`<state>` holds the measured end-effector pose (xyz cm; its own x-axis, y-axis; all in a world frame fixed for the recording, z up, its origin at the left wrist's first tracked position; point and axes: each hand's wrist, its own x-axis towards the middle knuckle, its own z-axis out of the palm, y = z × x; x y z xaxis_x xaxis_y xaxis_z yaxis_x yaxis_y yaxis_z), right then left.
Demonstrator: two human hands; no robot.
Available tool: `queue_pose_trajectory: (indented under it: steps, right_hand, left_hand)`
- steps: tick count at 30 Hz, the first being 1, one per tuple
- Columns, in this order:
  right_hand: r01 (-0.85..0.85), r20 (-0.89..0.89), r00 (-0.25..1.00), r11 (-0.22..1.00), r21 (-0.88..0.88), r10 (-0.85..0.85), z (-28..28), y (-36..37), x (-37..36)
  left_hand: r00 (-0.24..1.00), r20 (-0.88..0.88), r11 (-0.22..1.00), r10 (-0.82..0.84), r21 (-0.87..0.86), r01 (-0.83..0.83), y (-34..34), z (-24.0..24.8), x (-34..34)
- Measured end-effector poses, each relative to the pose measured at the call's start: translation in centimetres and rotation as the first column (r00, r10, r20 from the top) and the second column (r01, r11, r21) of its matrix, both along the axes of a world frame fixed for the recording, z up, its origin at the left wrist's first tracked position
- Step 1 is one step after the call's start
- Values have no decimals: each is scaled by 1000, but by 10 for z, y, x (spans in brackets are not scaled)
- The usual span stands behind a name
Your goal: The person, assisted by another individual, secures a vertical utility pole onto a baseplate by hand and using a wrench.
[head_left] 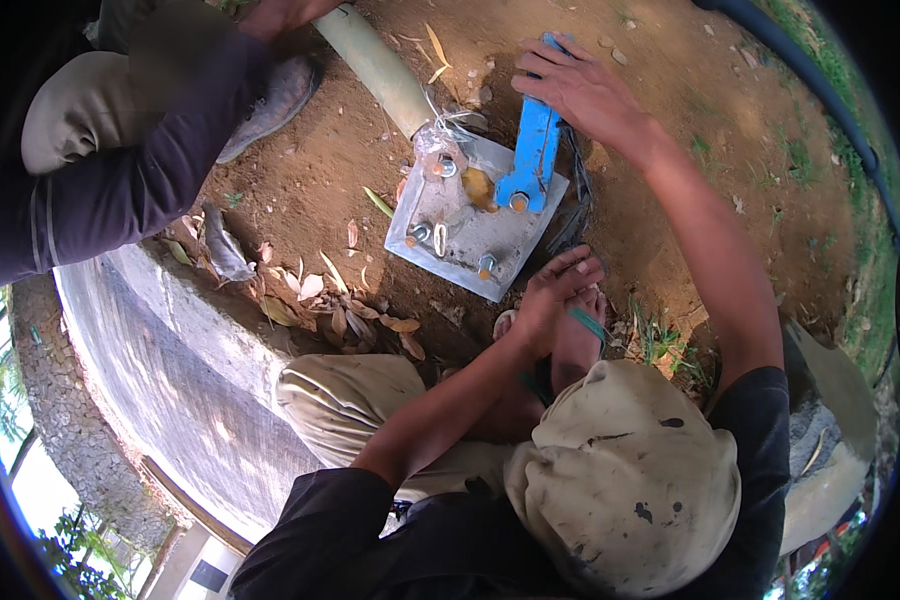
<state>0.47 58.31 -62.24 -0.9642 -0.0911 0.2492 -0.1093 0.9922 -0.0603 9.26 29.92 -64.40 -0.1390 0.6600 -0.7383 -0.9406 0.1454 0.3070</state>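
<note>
My right hand (585, 95) is closed over the upper end of a blue wrench-like metal bar (537, 150). The bar's lower end sits around a bolt (518, 203) at the right corner of a square grey metal plate (470, 272). Other bolts (445, 167) stand up from the plate. Near the plate's lower corner, my left hand (555, 290) rests over the toes of my foot (577, 345), its fingers loosely apart and holding nothing visible. A green sandal strap crosses that foot.
A pale round pole (375, 70) meets the plate's upper left, plastic wrapped around its end. Another person's dark sleeve (140, 190) and shoe (275, 110) are at the left. Dry leaves (355, 320) lie beside a curved concrete edge (185, 350). A dark hose (820, 90) bends along the right.
</note>
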Motion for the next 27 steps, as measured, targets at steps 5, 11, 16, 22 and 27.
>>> queue_pose_trajectory:
  steps: [5,11,16,22,27]
  right_hand:
    - [149,74,985,987,51,-153,6,14,34]
    - [454,369,844,885,-105,-389,36,-15,149]
    - [748,606,646,543,-382,-464,20,-104,219]
    - [813,612,577,454,-365,-541,-5,-158,237]
    - [832,652,551,411,-373,-522,2,-170,223]
  left_hand:
    - [999,-30,1000,-10,26,11,-4,13,-9]
    - [993,-118,999,-24,27,27,12,18,-13]
    - [996,-82,998,43,47,-39,18,-7,3]
    - [990,-50,991,132,25,-131,3,-17,10]
    - [975,-95,979,200,-21,-203,-4,-15,4]
